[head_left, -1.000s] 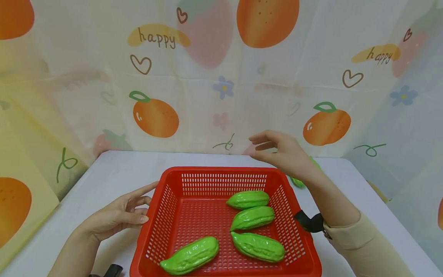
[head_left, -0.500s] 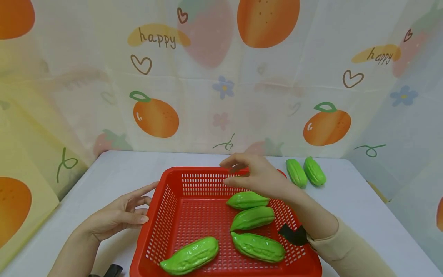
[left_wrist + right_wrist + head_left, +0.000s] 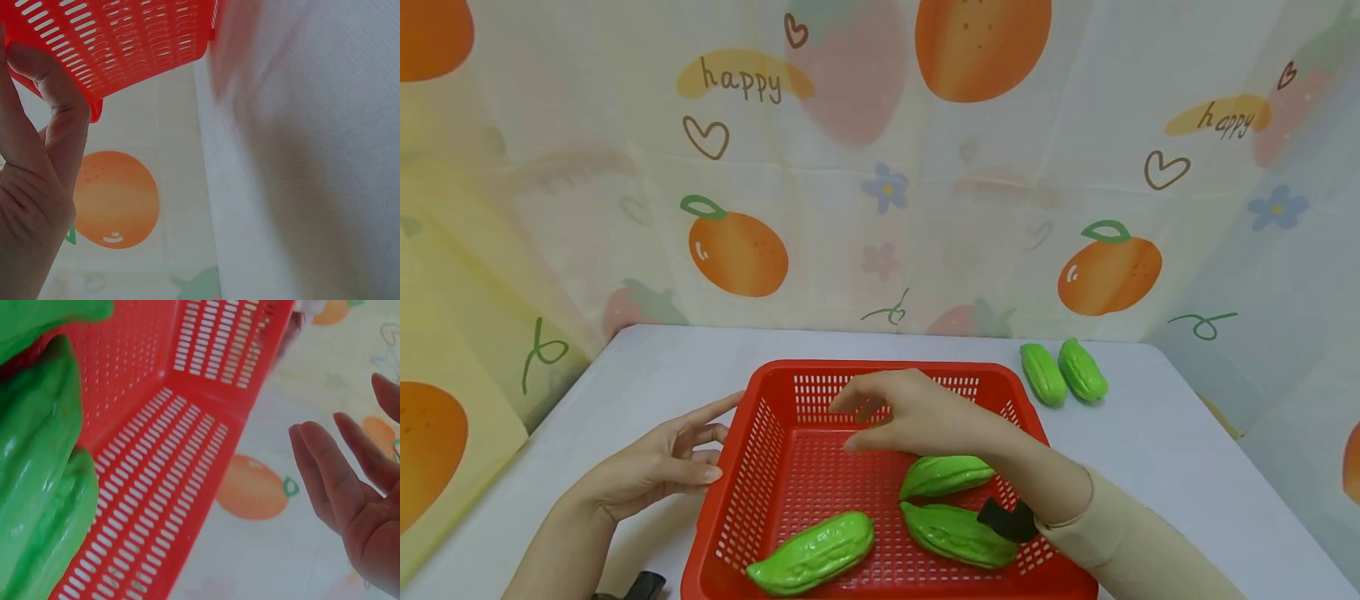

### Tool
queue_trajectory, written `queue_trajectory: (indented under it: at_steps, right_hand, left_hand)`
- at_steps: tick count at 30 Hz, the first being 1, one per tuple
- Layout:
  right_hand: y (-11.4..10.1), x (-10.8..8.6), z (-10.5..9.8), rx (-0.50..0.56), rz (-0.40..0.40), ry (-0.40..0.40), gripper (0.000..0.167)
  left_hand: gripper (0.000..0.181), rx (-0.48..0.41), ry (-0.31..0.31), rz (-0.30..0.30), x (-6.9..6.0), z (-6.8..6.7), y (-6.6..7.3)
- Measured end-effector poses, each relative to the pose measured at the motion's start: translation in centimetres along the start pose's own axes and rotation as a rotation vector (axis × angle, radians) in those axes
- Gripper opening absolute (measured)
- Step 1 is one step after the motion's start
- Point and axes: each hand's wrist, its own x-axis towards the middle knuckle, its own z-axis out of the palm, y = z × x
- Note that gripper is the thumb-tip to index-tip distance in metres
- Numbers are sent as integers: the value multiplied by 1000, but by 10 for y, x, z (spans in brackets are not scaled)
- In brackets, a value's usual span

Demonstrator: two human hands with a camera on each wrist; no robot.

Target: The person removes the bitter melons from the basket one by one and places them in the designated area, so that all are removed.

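A red plastic basket point(image 3: 730, 467) with slotted walls stands in front of me. Three glossy green ridged fruits, pointed at one end, show inside it: one at the front left point(image 3: 812, 553), two at the right point(image 3: 947, 477). My left hand point(image 3: 658, 467) rests its fingertips against the left rim from outside; the left wrist view has this hand point(image 3: 50, 144) beside the slotted wall. Over the basket hovers my right hand point(image 3: 917, 412), holding nothing, fingers loosely bent and apart. It hides the basket's back right part. The right wrist view shows that hand point(image 3: 356, 506) away from the fruits.
Two more green fruits lie side by side on the white table point(image 3: 1157, 467), behind the basket to the right: a left one point(image 3: 1042, 375) and a right one point(image 3: 1082, 371). A fruit-printed cloth point(image 3: 880, 250) hangs behind the table's back edge.
My right hand has moved left and down, from beyond the back right corner to over the basket. It uncovers the two fruits on the table and covers one in the basket. The left hand stays.
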Motion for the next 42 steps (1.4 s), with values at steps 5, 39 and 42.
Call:
queue_trajectory:
  at_steps: [5,39,42]
  right_hand:
    - [-1,5,8,27,-11,-94,33]
    - [23,25,49,36,-53,-531,48]
    - [25,25,50,20,-46,-559,51]
  left_hand:
    - [76,11,10,-9,0,0,0]
    - [76,4,12,-6,0,0,0]
    - [76,6,10,-3,0,0,0]
